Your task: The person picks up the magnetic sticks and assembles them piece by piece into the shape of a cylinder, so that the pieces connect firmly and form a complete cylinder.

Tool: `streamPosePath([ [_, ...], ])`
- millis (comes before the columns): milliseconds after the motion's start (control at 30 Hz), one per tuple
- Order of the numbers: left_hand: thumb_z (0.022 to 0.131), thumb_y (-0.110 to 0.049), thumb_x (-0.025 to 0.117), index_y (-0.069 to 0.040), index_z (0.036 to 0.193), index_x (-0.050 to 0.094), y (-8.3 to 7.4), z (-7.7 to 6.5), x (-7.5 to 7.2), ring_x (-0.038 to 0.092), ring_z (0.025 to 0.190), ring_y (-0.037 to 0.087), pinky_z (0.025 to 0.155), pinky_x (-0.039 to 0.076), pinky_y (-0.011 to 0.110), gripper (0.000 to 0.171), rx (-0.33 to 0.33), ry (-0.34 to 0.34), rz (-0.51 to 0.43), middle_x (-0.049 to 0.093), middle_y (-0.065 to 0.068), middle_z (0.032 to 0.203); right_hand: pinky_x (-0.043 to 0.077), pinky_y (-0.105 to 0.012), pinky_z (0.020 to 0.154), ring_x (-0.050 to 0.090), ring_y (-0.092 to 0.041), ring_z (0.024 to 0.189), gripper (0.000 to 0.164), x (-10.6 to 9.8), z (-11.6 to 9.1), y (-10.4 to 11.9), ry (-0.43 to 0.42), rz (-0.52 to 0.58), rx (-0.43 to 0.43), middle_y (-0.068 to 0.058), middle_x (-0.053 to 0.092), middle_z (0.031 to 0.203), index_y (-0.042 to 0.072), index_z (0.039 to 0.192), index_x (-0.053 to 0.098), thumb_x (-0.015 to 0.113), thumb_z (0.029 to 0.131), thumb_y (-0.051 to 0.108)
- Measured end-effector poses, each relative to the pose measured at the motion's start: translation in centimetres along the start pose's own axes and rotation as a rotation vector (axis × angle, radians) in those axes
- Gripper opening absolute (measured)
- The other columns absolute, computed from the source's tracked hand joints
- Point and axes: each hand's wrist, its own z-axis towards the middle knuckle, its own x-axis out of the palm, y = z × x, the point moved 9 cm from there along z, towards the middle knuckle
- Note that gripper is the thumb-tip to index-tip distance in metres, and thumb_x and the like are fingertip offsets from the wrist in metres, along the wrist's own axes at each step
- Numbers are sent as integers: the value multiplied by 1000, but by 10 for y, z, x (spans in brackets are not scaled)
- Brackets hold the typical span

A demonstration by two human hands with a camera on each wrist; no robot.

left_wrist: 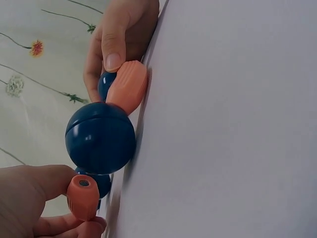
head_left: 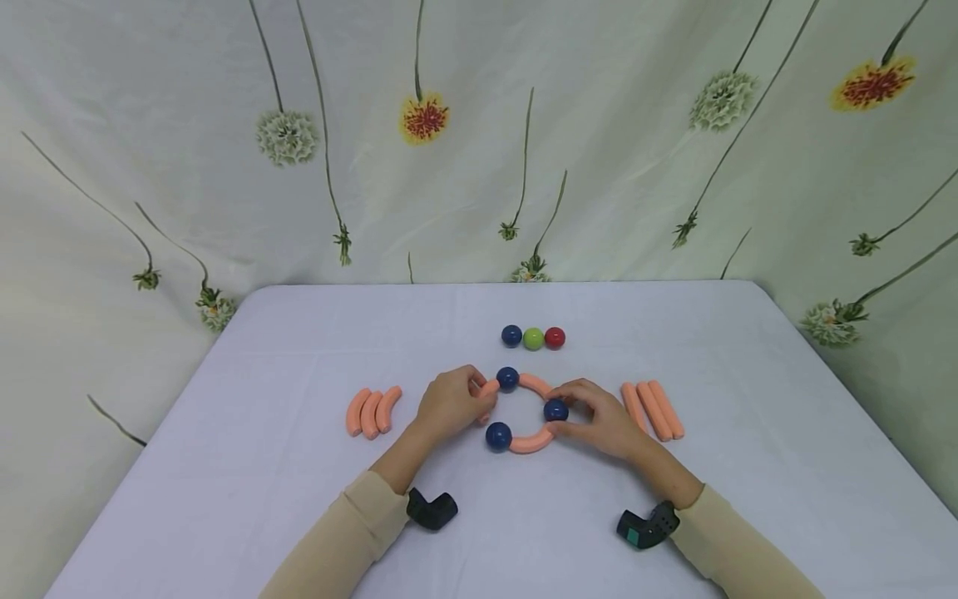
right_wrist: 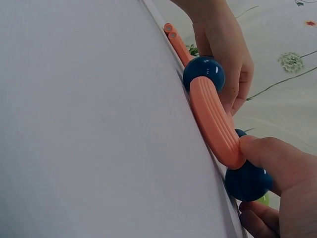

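Note:
Three dark blue balls and curved orange rods form a ring on the table. My left hand [head_left: 454, 403] pinches the curved rod [head_left: 489, 389] on the ring's left between thumb and fingers; its free end, with a small metallic disc, shows in the left wrist view. That rod's upper end is at the top blue ball [head_left: 507, 379]. My right hand [head_left: 603, 420] grips the right blue ball [head_left: 555, 410], thumb on the end of the lower curved rod [right_wrist: 214, 121]. This rod reaches the lower blue ball [head_left: 498, 437]. Another curved rod [head_left: 535, 383] spans the top and right balls.
Three curved orange rods [head_left: 371, 413] lie side by side on the left. Straight orange rods [head_left: 654, 408] lie beyond my right hand. Behind the ring sit a blue ball [head_left: 511, 336], a green ball [head_left: 533, 338] and a red ball [head_left: 555, 337] on the white-covered table [head_left: 299, 516].

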Motion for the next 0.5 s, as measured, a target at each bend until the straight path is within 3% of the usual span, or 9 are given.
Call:
streamPosePath([
  [233, 84, -28, 71, -7, 100, 64, -1, -4, 0, 54, 61, 14, 54, 41, 27, 28, 24, -3, 10, 60, -3, 70, 45, -42, 92, 55, -14, 106, 40, 0, 0, 0, 5, 10, -5, 8, 62, 113, 22, 118, 68, 80, 82, 33],
  [500, 85, -25, 72, -5, 102, 62, 0, -6, 2, 53, 62, 14, 54, 40, 26, 28, 11, -23, -65, 58, 0, 71, 45, -41, 93, 55, -14, 107, 39, 1, 0, 0, 9, 14, -8, 8, 63, 115, 22, 119, 68, 79, 82, 32],
])
